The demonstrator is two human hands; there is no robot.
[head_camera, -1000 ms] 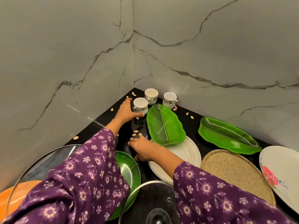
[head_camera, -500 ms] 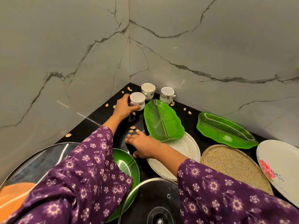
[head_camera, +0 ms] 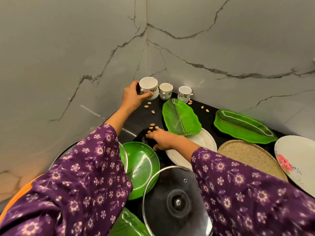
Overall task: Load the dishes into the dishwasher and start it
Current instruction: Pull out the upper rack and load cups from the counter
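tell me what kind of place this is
Probably a home kitchen counter: a black countertop in a corner of grey marble-look wall, crowded with tableware, including green leaf-shaped plates, a glass pot lid and white cups, one cup gripped by the left hand.

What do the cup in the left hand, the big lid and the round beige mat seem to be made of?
The cup is probably glazed ceramic: it is glossy white with a printed floral pattern. The lid looks like clear glass, since the dark counter shows through it, and it has a shiny metal rim. The mat seems woven from straw or fibre, with a matte, grainy texture, though moulded plastic is possible.
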